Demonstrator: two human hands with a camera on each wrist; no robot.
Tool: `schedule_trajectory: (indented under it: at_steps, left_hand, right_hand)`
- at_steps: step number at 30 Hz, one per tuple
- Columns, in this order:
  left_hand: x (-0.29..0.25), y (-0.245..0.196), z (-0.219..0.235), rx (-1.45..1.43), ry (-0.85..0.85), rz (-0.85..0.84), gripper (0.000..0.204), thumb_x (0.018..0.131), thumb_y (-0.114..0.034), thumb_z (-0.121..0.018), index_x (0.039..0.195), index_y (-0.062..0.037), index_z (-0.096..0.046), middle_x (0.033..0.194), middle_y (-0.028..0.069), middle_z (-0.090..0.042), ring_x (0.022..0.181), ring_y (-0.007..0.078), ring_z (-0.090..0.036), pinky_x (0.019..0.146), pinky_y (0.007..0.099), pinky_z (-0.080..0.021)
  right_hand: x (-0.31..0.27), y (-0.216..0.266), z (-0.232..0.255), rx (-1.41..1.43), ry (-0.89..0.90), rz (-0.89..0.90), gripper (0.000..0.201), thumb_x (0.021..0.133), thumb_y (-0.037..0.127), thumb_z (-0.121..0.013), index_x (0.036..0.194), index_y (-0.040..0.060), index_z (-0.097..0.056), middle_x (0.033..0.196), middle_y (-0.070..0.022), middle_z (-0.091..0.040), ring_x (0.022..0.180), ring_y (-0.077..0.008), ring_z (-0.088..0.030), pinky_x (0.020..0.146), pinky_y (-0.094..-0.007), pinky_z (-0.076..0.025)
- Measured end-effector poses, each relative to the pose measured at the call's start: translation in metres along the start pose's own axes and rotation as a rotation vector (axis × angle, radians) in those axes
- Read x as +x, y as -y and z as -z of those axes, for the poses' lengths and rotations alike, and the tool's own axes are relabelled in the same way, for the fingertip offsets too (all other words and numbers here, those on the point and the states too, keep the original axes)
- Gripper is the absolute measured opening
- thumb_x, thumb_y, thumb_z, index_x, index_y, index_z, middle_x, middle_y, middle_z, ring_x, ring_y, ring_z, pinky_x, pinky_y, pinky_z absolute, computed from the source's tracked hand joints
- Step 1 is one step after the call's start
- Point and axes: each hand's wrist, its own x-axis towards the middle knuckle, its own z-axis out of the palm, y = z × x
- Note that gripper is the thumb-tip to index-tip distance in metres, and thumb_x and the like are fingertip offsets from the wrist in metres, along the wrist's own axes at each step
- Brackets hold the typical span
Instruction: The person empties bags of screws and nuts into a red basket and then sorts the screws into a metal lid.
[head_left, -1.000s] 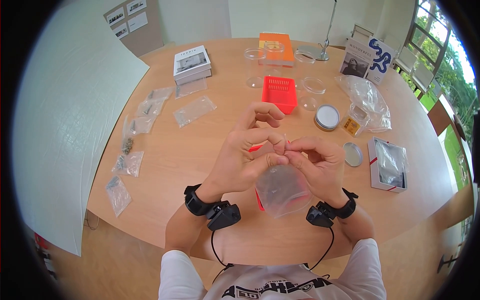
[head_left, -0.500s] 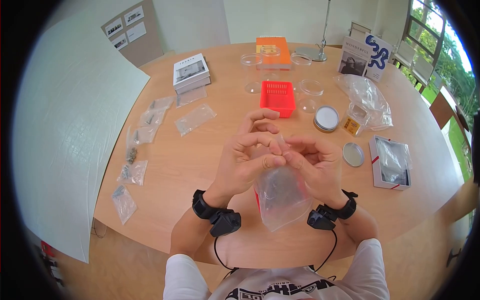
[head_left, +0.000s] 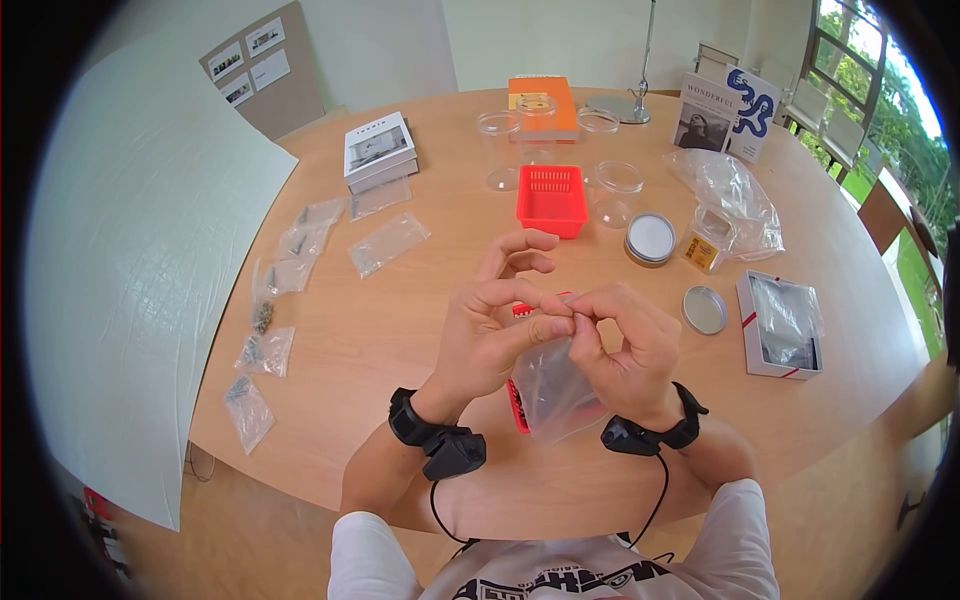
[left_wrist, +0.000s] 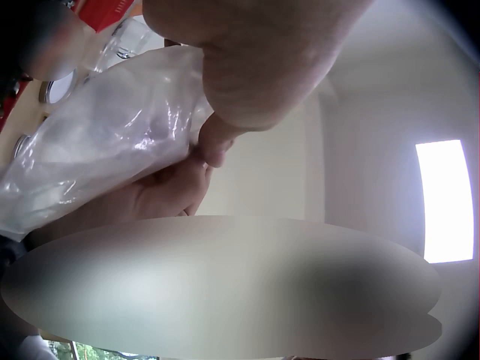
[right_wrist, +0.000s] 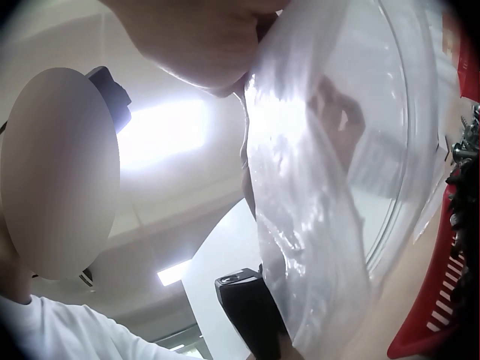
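Both hands are raised above the table's near edge with a small clear plastic bag (head_left: 553,385) between them. My left hand (head_left: 495,330) pinches the bag's top edge between thumb and forefinger. My right hand (head_left: 620,345) pinches the same edge from the other side, fingers curled. The bag hangs down between the wrists and looks crumpled; it fills the left wrist view (left_wrist: 112,142) and the right wrist view (right_wrist: 330,187). Under the hands lies a red tray (head_left: 519,405), mostly hidden, with dark screws (right_wrist: 463,142) in it.
A red basket (head_left: 552,198) stands beyond the hands among clear jars (head_left: 497,140) and round tins (head_left: 650,238). Several small bags of screws (head_left: 262,350) lie along the table's left side. A white box (head_left: 782,322) and a crumpled plastic bag (head_left: 735,195) lie right.
The hands have drawn closer together and a little lower. The right hand has turned so its fingers curl over the bag's top, and the bag hangs shorter and more bunched.
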Motion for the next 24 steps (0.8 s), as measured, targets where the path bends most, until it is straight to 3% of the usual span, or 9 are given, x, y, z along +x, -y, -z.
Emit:
schedule_trajectory:
  at_steps: [10, 24]
  left_hand:
    - [-0.002, -0.007, -0.001, 0.206, 0.0, -0.034, 0.014, 0.073, -0.006, -0.083, 0.086, -0.0102, -0.079, 0.135, 0.0084, -0.052, 0.119, 0.0237, -0.048, 0.099, 0.0399, -0.042]
    - [-0.004, -0.015, -0.001, 0.318, -0.013, -0.049, 0.014, 0.072, -0.007, -0.084, 0.083, -0.0104, -0.077, 0.137, 0.0095, -0.053, 0.122, 0.0253, -0.048, 0.096, 0.0382, -0.042]
  right_hand:
    - [0.001, -0.002, 0.004, 0.027, 0.025, -0.035, 0.012, 0.076, -0.004, -0.07, 0.085, 0.0032, -0.068, 0.072, -0.007, -0.064, 0.062, -0.0201, -0.058, 0.057, -0.0307, -0.048]
    - [0.002, -0.004, 0.011, 0.148, 0.124, -0.151, 0.008, 0.081, 0.0, -0.068, 0.088, 0.0011, -0.069, 0.076, -0.0101, -0.068, 0.064, -0.0185, -0.062, 0.059, -0.0288, -0.051]
